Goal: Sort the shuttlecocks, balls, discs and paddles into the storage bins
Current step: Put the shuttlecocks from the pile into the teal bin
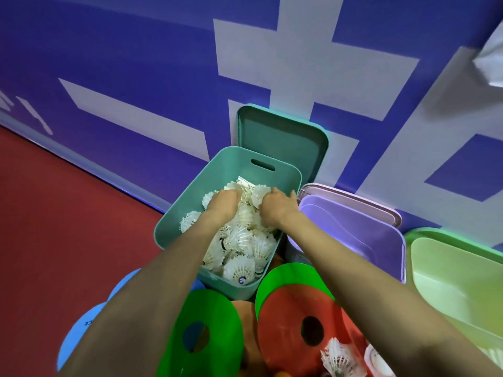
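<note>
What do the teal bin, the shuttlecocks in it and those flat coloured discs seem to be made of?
The teal bin looks like matte moulded plastic: smooth rounded rim, cut-out handle slot. The shuttlecocks seem white plastic or nylon, going by their ribbed lattice skirts, possibly feather. The discs look like thin, smooth plastic or rubber: flat, evenly coloured, with clean-cut holes.

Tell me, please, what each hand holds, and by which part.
Left hand and right hand press into shuttlecocks in the teal bin; fingers hidden, cannot tell.
</note>
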`<state>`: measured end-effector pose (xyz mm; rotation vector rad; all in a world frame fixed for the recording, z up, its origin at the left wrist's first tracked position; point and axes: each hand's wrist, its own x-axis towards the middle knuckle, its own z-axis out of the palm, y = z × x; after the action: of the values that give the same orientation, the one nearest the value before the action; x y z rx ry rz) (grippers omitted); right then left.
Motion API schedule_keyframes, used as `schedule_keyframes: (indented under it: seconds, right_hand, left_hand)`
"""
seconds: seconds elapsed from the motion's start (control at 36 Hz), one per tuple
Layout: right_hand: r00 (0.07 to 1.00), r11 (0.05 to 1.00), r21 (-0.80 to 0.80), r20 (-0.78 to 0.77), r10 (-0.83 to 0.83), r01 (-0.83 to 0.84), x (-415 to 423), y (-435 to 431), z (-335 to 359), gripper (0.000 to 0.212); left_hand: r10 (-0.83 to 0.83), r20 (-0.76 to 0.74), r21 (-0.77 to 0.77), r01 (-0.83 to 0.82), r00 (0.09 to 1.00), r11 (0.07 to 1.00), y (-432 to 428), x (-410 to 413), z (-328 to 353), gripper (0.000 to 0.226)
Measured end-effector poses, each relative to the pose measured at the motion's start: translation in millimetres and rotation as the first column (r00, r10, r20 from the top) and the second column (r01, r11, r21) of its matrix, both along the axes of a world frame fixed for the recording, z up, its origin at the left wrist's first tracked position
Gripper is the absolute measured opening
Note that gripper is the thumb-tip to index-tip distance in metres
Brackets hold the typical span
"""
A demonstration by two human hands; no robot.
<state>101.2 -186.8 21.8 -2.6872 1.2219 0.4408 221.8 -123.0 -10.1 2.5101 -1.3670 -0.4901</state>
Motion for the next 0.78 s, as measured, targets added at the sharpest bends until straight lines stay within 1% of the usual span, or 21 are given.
schedule_keyframes:
  seconds: [0.08, 0.17, 0.22, 0.28, 0.39, 0.44, 0.53, 0.58, 0.67, 0.72, 0.78]
  right_hand:
    - [1.000, 1.000, 0.011, 0.016, 0.013, -0.013, -7.6, 1.1, 1.2, 0.051]
    - [0.999, 1.000, -0.006, 0.048, 0.004, -0.004, -18.8, 6.7, 4.1, 0.048]
    - [0.990, 1.000, -0.008, 0.140, -0.023, 0.024, -28.6, 12.1, 9.5, 0.044]
    - [0.971, 0.999, -0.024, 0.238, -0.019, 0.025, -41.5, 19.1, 17.3, 0.040]
    - [0.901, 0.998, -0.050, 0.433, -0.002, 0.026, -78.7, 35.5, 33.3, 0.038]
    - [0.855, 0.995, -0.089, 0.519, 0.010, 0.043, -108.8, 45.1, 37.9, 0.036]
    - [0.798, 0.984, -0.159, 0.602, 0.036, 0.076, -161.8, 56.9, 37.4, 0.032]
    - [0.755, 0.981, -0.139, 0.656, -0.011, 0.135, -202.0, 64.0, 33.5, 0.031]
    - [0.700, 0.973, -0.092, 0.709, -0.085, 0.211, -266.2, 76.2, 25.9, 0.035]
    - [0.680, 0.958, -0.092, 0.723, -0.122, 0.270, -306.6, 84.8, 20.5, 0.026]
    - [0.677, 0.940, -0.109, 0.721, -0.149, 0.324, -343.8, 92.4, 13.2, 0.017]
  left_hand:
    - [0.023, -0.049, 0.015, -0.023, 0.999, 1.000, 6.7, -5.4, 3.8, 0.040]
    - [0.072, -0.043, -0.030, -0.074, 0.996, 0.997, 16.2, -15.6, 11.7, 0.042]
    - [0.085, -0.025, -0.071, -0.086, 0.996, 0.994, 24.2, -28.1, 20.3, 0.044]
    - [0.062, 0.004, -0.113, -0.061, 0.998, 0.992, 32.8, -44.4, 29.3, 0.046]
    - [0.015, 0.084, -0.227, 0.004, 0.996, 0.974, 47.4, -85.1, 48.3, 0.041]
    - [-0.020, 0.119, -0.277, 0.052, 0.993, 0.959, 55.4, -114.6, 58.5, 0.040]
    - [-0.084, 0.142, -0.359, 0.131, 0.986, 0.924, 64.6, -162.4, 68.0, 0.036]
    - [-0.153, 0.143, -0.387, 0.198, 0.978, 0.901, 69.0, -193.0, 69.7, 0.035]
    - [-0.271, 0.147, -0.372, 0.308, 0.951, 0.876, 74.2, -238.8, 66.3, 0.032]
    - [-0.336, 0.129, -0.363, 0.360, 0.933, 0.860, 75.0, -267.7, 61.1, 0.031]
    - [-0.391, 0.106, -0.319, 0.404, 0.914, 0.857, 74.9, -294.5, 54.6, 0.031]
